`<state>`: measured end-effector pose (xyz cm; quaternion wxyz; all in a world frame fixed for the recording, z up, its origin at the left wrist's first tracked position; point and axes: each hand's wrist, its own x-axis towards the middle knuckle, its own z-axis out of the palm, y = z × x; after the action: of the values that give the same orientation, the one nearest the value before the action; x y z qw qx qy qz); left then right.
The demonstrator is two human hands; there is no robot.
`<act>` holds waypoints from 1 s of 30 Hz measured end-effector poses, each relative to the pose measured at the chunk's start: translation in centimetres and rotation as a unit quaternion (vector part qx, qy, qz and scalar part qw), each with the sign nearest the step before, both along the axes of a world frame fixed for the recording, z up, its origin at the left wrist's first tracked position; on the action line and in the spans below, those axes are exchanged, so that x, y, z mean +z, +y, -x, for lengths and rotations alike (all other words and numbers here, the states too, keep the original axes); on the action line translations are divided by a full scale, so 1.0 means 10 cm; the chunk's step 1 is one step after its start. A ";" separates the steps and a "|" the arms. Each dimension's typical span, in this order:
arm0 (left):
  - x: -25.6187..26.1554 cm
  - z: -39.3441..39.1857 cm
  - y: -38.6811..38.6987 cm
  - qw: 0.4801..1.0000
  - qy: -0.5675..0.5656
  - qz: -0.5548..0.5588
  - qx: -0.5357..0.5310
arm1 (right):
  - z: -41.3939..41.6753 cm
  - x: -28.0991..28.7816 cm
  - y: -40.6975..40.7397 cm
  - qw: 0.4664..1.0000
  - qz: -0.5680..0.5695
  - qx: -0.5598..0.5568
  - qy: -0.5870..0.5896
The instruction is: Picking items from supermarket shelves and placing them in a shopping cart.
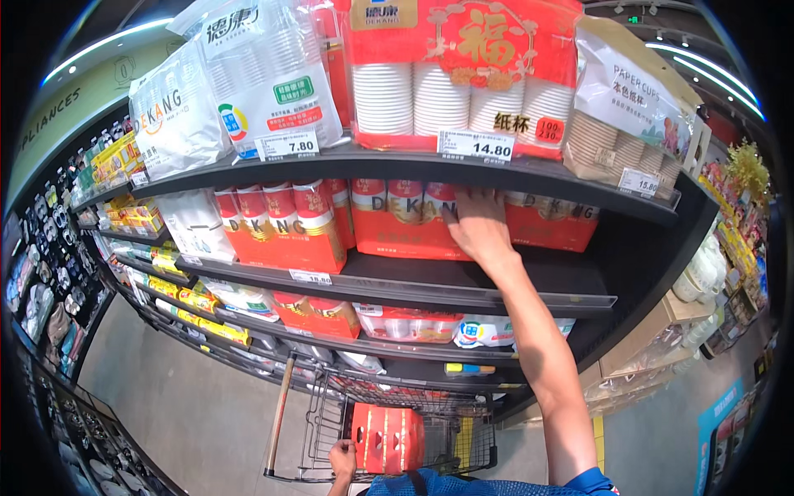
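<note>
My right hand [481, 224] reaches into the second shelf level, at the right end of a red pack of DEKANG paper cups [403, 239]. The thumb lies across the front of this pack, while the other fingertips are hard to make out under the shelf above. Another red cup pack [552, 226] stands just right of the hand. Low in the view, my left hand [342, 457] is curled beside a red carton-like pack [388, 439] lying in the wire shopping cart [319, 428]. Whether it grips the pack or the cart rim cannot be seen.
The shelf edge [397, 162] above my right hand carries bagged cups [273, 80], a large red cup pack [465, 93] and brown paper cups [633, 111]. A clear plastic lip [558, 301] runs along the level below. The cart handle [280, 415] stands at left.
</note>
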<state>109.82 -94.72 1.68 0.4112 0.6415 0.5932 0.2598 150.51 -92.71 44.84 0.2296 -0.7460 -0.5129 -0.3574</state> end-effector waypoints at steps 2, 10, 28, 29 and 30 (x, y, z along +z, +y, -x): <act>0.15 -0.10 0.02 1.000 -0.007 0.004 -0.019 | -0.03 -0.07 0.01 1.000 -0.016 0.003 -0.005; 0.05 -0.36 0.21 0.990 -0.066 -0.083 -0.092 | 0.22 -0.05 -0.14 0.998 -0.052 0.012 -0.041; 1.74 -0.80 0.11 0.976 -0.113 -0.102 -0.155 | 0.14 -0.70 -0.76 0.948 -0.261 0.049 -0.178; 1.73 -0.81 0.13 0.978 -0.108 -0.094 -0.152 | 0.09 -0.75 -0.78 0.947 -0.271 0.066 -0.160; 1.71 -0.84 0.13 0.974 -0.103 -0.119 -0.165 | -0.01 -0.81 -0.79 0.926 -0.318 0.102 -0.175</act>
<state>118.21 -93.41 18.74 0.4285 0.7443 0.3986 0.3218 150.59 -100.66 36.75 0.3965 -0.5027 -0.4776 -0.6016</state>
